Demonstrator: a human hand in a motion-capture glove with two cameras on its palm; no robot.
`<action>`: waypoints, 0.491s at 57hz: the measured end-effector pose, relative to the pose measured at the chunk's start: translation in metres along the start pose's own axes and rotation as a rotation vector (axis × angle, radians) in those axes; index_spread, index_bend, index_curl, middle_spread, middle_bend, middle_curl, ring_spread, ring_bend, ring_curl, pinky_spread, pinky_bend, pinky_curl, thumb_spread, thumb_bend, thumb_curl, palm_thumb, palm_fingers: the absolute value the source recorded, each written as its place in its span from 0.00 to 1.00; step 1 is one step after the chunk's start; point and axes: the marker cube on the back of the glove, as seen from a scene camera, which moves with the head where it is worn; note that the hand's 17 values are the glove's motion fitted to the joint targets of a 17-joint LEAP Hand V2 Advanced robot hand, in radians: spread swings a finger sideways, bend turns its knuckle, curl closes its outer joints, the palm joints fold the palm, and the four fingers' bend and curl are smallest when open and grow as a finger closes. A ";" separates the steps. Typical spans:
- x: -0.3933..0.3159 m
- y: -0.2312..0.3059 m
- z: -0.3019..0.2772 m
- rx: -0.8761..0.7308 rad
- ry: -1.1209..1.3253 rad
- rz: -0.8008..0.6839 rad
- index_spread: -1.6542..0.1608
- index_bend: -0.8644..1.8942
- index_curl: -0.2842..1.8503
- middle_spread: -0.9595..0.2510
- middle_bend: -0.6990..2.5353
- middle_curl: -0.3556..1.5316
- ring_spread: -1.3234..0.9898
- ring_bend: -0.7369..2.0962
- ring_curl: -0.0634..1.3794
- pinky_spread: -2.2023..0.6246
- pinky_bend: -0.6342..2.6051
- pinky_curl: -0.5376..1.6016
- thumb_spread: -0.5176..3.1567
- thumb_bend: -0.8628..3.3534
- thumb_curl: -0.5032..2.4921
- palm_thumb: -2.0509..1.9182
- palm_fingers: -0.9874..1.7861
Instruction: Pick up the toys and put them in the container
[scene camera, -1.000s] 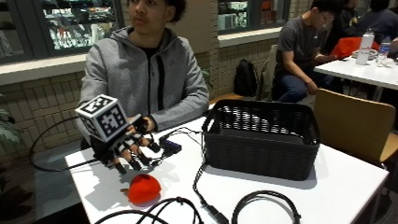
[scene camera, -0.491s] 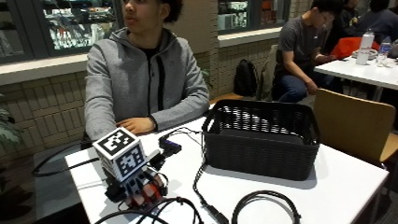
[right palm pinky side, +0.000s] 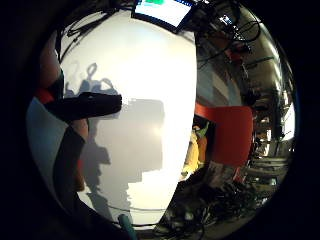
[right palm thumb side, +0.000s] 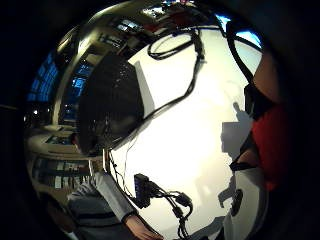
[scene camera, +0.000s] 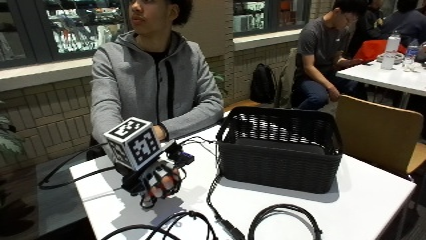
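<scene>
On the white table (scene camera: 373, 190) the black basket (scene camera: 279, 147) stands near the person's gloved right hand (scene camera: 158, 182) — raised above the tabletop, fingers curled downward round a red toy (scene camera: 163, 186), which shows between them.

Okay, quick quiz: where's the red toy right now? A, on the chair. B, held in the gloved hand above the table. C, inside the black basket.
B: the gloved right hand has its fingers curled round the red toy, raised above the white table, apart from the black basket.
</scene>
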 end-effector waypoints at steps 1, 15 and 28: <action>-0.003 -0.001 -0.004 0.010 -0.007 -0.007 0.78 0.39 0.37 0.60 0.34 0.45 0.41 0.62 0.36 0.64 0.48 0.47 0.45 0.29 0.37 0.71 0.69; -0.144 -0.025 -0.072 0.125 -0.100 -0.300 0.80 0.44 0.44 0.56 0.37 0.53 0.40 0.63 0.40 0.63 0.49 0.48 0.38 0.28 0.41 0.71 0.66; -0.278 -0.070 -0.092 0.097 -0.056 -0.560 0.81 0.47 0.50 0.54 0.38 0.61 0.39 0.65 0.44 0.63 0.51 0.50 0.34 0.28 0.44 0.72 0.64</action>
